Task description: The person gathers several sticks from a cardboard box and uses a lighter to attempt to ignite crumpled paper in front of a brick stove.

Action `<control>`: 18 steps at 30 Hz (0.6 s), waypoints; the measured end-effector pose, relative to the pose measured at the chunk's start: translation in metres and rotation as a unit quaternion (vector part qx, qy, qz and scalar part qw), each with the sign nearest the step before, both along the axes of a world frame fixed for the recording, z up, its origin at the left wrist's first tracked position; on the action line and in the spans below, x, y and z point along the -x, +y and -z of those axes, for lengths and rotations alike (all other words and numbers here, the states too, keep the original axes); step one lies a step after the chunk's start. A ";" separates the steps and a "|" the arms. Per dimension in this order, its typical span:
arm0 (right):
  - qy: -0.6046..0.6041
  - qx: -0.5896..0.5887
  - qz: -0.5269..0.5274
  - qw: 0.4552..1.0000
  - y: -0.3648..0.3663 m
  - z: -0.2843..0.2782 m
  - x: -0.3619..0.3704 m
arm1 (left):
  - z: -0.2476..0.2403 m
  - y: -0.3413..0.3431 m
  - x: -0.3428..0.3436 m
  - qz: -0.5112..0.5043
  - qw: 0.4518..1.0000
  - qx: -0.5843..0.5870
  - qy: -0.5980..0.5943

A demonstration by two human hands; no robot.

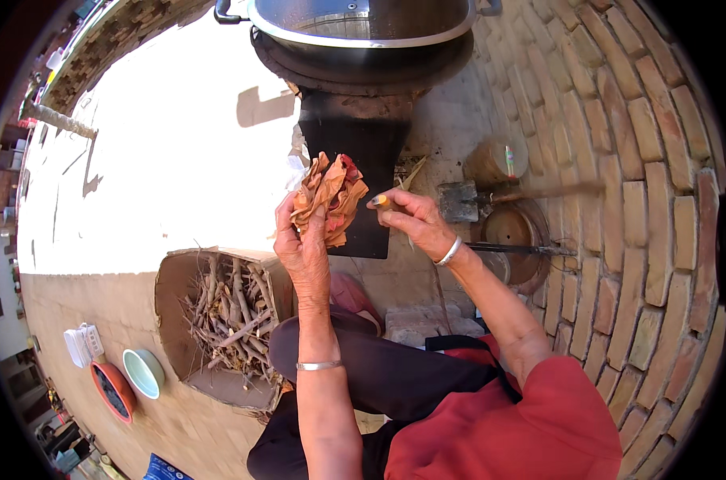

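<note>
My left hand [303,244] grips a bunch of crumpled brown paper [327,196] with red patches, held up over a dark panel [355,132] below the stove. A small lighter with a yellow-orange part [381,200] is pinched in my right hand [423,226], its metal end pointing toward the paper. A short gap separates the two, and no flame can be made out. Above them at the top stands a large dark pot [363,36] with a shiny rim, set on a round stove [363,76].
A cardboard box of sticks [171,336] stands at my left, near my knee. To the right lie a shovel [459,202], a round clay-coloured vessel [511,232] and a metal rod [511,249] beside the brick wall [635,240]. Farther left are a pale green basin [144,373] and an orange tub [113,392].
</note>
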State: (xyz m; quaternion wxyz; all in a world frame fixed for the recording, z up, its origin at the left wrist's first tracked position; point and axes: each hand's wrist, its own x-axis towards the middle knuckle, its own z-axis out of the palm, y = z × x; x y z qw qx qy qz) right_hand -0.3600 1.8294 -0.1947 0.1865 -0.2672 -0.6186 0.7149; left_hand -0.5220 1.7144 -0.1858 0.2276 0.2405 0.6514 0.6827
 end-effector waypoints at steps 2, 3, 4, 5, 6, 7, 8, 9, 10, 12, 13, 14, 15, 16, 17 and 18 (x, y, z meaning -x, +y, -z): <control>0.009 0.030 0.016 0.999 0.002 0.002 0.010 | 0.003 0.005 0.002 0.002 1.000 0.000 -0.011; 0.012 0.045 0.024 0.999 0.003 0.003 0.013 | 0.005 0.009 0.003 0.003 1.000 0.001 -0.009; -0.022 0.023 0.027 0.999 0.006 0.002 0.016 | 0.007 0.012 0.004 0.003 1.000 0.002 -0.006; -0.056 0.002 0.031 0.998 0.009 0.002 0.019 | 0.009 0.013 0.005 0.003 1.000 0.002 -0.017; -0.091 -0.016 0.034 0.995 0.011 0.002 0.023 | 0.012 0.015 0.007 0.001 1.000 0.003 -0.010; -0.073 -0.037 0.049 0.995 0.012 0.003 0.027 | 0.016 0.017 0.010 -0.001 1.000 0.005 -0.001; -0.068 0.003 0.050 0.996 0.014 0.009 0.030 | 0.019 0.018 0.013 -0.005 1.000 0.004 0.003; -0.066 0.042 0.053 0.996 0.017 0.019 0.030 | 0.025 0.020 0.013 -0.006 1.000 0.002 0.004; -0.062 0.081 0.057 0.993 0.021 0.026 0.030 | 0.025 0.024 0.013 -0.007 1.000 -0.004 0.003; -0.071 0.164 0.055 0.982 0.032 0.034 0.034 | 0.027 0.030 0.013 -0.013 1.000 -0.008 0.013; -0.076 0.153 0.073 0.982 0.033 0.034 0.037 | 0.028 0.033 0.014 -0.018 1.000 -0.006 0.025; -0.081 0.141 0.090 0.983 0.033 0.035 0.040 | 0.029 0.035 0.014 -0.023 0.999 -0.005 0.037; -0.086 0.081 0.123 0.985 0.026 0.022 0.054 | 0.031 0.033 0.015 -0.026 0.998 0.004 0.058; -0.087 0.052 0.142 0.985 0.025 0.014 0.061 | 0.030 0.035 0.015 -0.027 0.997 0.009 0.078; -0.089 0.023 0.159 0.983 0.023 0.006 0.068 | 0.029 0.037 0.014 -0.028 0.995 0.013 0.098; -0.084 0.030 0.159 0.983 0.024 0.004 0.073 | 0.027 0.038 0.014 -0.030 0.992 0.014 0.122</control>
